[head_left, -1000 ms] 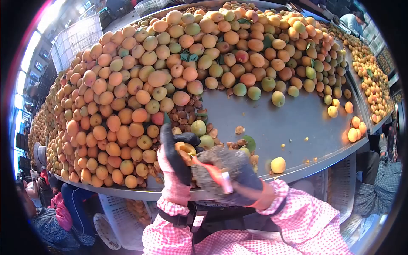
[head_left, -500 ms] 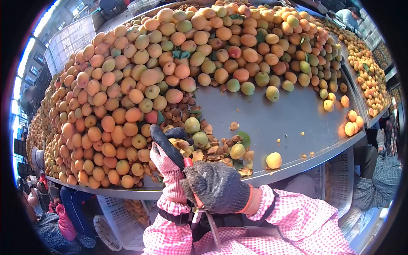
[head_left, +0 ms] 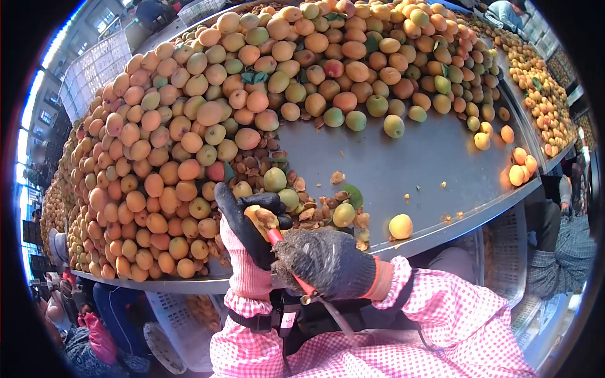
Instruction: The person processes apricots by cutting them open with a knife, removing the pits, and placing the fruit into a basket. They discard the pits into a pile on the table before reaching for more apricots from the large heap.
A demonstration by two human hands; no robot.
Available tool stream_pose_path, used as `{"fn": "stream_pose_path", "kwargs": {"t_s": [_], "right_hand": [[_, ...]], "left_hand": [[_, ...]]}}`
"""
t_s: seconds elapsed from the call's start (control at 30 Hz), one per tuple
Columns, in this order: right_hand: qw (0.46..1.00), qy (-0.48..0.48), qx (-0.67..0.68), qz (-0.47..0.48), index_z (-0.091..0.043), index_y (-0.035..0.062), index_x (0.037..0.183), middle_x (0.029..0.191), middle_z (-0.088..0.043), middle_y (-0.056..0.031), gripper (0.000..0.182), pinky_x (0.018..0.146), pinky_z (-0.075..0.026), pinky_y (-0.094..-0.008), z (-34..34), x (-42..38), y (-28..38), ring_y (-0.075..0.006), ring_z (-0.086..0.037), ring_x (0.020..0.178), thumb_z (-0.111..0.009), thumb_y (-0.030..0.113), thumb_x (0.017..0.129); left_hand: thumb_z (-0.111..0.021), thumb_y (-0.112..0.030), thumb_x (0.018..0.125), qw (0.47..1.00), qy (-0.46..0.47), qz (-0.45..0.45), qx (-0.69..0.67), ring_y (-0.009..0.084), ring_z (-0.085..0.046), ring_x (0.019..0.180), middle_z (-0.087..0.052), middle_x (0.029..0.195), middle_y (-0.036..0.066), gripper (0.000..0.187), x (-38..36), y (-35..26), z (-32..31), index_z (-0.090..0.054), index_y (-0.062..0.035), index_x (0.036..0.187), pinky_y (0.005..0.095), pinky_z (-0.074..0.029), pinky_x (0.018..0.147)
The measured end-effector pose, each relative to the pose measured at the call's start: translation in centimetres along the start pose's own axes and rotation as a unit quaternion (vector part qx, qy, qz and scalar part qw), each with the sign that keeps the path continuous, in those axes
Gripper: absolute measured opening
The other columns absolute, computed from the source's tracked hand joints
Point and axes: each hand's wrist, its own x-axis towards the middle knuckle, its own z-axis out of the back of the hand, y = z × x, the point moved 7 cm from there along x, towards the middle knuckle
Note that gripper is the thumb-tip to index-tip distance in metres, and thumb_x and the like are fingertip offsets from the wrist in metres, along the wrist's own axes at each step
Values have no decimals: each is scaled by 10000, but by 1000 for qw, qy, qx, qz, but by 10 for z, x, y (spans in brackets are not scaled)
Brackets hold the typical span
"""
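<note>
My left hand (head_left: 249, 223), in a black-and-pink glove, is closed around a split apricot (head_left: 263, 218) whose yellow flesh and brown middle show between thumb and fingers. My right hand (head_left: 328, 264), in a dark grey glove with an orange cuff, grips a red-handled tool (head_left: 304, 286). The tool's upper end reaches the apricot; a brass-coloured fitting and a pale strip like a hose trail from its lower end. Its working tip is hidden by the fruit. Beyond my hands lie brown apricot stones and scraps (head_left: 318, 213) with a few whole apricots (head_left: 344, 215).
Whole apricots (head_left: 189, 126) are heaped across the metal table (head_left: 378, 170), with a raised edge along its near side. One apricot (head_left: 401, 227) sits near that edge. White crates (head_left: 179, 321) stand below. Another person's sleeve (head_left: 564, 252) is at the right.
My view has shifted slightly. The apricot in my left hand shows more openly between the fingers, and my right hand has turned a little with the tool against it.
</note>
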Motion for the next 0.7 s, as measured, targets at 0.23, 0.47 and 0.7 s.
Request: {"fn": "stream_pose_path", "kwargs": {"t_s": [0.23, 0.47, 0.7], "right_hand": [[993, -23, -117, -14, -567, -50, 1058, 862, -567, -166, 394, 532, -477, -355, 4, 5, -3, -249, -592, 677, -623, 182, 745], [999, 30, -34, -28, -578, 7, 1079, 902, -597, -139, 406, 608, -501, -346, 7, 0, -4, -279, -621, 758, -677, 216, 745], [993, -45, -89, -56, -547, -35, 1125, 867, -597, -145, 409, 692, -515, -365, 7, -1, -16, -287, -611, 749, -641, 157, 776]], "left_hand": [[-467, -511, 905, 975, 32, 136, -174, 247, -609, 762, -603, 934, 167, 566, 2, 26, -4, -465, 2, 1144, 360, -528, 620], [-514, -442, 918, 976, 57, 129, -168, 217, -608, 645, -615, 857, 106, 389, 23, 47, 14, -574, -63, 984, 344, -520, 578], [-435, -588, 894, 990, 84, 68, -93, 200, -628, 634, -639, 863, 120, 667, 15, 40, 9, -599, 53, 976, 300, -540, 568]]}}
